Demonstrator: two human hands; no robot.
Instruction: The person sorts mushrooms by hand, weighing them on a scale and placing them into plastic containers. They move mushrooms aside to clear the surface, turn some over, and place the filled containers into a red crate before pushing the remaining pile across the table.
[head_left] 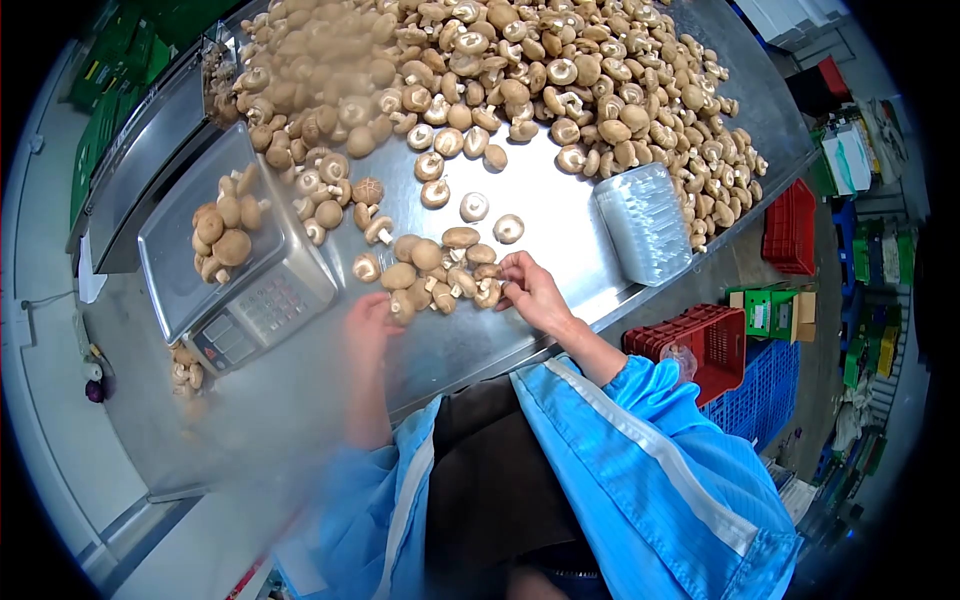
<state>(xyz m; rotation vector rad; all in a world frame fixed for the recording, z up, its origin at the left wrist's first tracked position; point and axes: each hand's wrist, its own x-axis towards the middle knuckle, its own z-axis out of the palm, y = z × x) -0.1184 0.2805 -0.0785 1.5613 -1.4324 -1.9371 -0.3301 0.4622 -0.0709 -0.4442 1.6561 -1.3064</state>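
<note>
A tight cluster of brown shiitake mushrooms (pixel 427 254) lies in front of me on the steel table. At its right side my right hand (pixel 535 293) has thumb and fingers closed at the edge of a mushroom (pixel 488 292) whose pale underside shows. Across the cluster, my left hand (pixel 370 325) is hazy behind a smear on the lens, its fingertips curled against the lowest left mushroom (pixel 402 307). A bit of clear plastic shows at the cluster's upper left. Beyond it sit a few single mushrooms (pixel 474 207), several with stems up.
A large heap of mushrooms (pixel 600 80) covers the table's far side. On the left, a weighing scale (pixel 265 305) carries a pile of mushrooms (pixel 228 228). Stacked clear plastic trays (pixel 645 225) stand near the right table edge (pixel 610 308). Red crates (pixel 700 345) sit below.
</note>
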